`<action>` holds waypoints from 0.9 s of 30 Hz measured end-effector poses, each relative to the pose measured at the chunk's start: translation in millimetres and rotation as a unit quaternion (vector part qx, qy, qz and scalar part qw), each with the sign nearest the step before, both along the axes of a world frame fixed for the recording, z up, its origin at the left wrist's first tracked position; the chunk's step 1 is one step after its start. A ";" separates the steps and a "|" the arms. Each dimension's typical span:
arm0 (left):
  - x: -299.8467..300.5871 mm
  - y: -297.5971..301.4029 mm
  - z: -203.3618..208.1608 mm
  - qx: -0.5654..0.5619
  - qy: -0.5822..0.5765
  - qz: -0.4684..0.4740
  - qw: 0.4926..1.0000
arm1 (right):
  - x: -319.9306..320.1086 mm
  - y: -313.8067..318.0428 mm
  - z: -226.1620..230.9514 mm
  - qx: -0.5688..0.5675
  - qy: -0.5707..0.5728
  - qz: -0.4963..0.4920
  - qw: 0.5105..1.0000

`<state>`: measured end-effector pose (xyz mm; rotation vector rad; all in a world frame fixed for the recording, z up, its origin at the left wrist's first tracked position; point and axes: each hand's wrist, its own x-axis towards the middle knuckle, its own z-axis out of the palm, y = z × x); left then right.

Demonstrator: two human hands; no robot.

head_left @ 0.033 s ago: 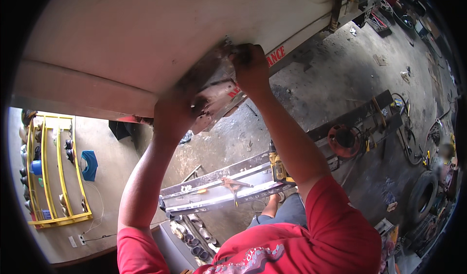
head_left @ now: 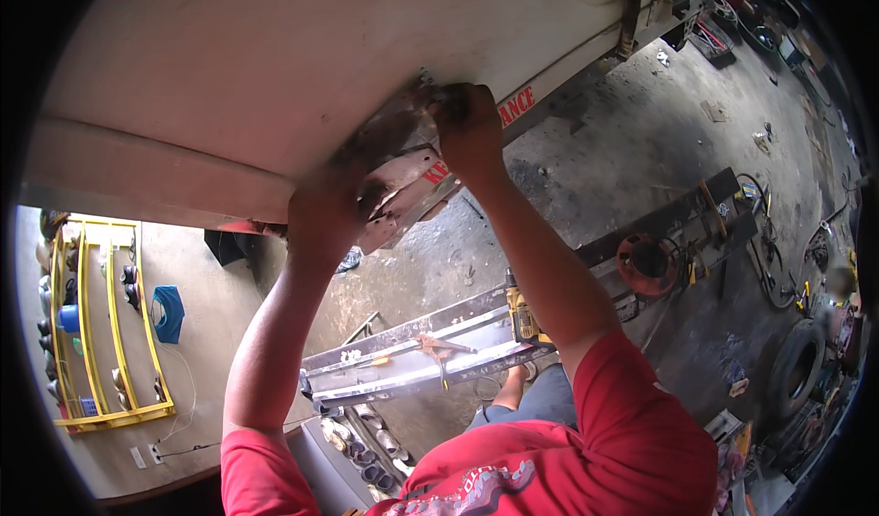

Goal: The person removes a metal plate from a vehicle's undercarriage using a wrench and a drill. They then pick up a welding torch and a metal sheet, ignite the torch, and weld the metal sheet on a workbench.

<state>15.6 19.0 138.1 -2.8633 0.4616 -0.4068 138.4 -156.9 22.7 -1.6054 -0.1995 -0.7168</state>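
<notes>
A large pale vehicle body panel [head_left: 220,67] slants across the top. Its lower edge has a dark, ragged damaged patch [head_left: 375,141] with torn, holed sheet metal [head_left: 407,166] and red stencilled lettering. My left hand [head_left: 322,216] is at the left end of this patch, its fingers curled in at the metal and partly lost in shadow. At the upper right end, my right hand [head_left: 469,127] is closed against the panel, with dark grime over the knuckles. What each hand grips is too dark to make out.
Below my arms, a long metal beam [head_left: 421,390] carries a yellow cordless drill [head_left: 524,316], a rusty clamp-like tool [head_left: 441,347] and a red round part [head_left: 646,264]. A yellow rack [head_left: 110,415] stands left. Right lie a tyre [head_left: 798,369] and cables. Several shoes [head_left: 371,470] sit below.
</notes>
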 end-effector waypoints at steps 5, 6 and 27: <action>5.8 -8.4 -14.3 0.013 -0.089 -0.016 0.996 | -0.3 -6.1 6.6 0.141 0.088 0.024 0.986; 4.6 -7.5 -16.9 0.016 -0.095 -0.012 0.995 | 0.7 -6.2 7.4 0.145 0.093 0.019 0.985; -9.0 -17.2 -30.9 -0.071 -0.169 0.057 0.981 | -36.6 25.9 -37.3 0.425 0.348 0.197 0.812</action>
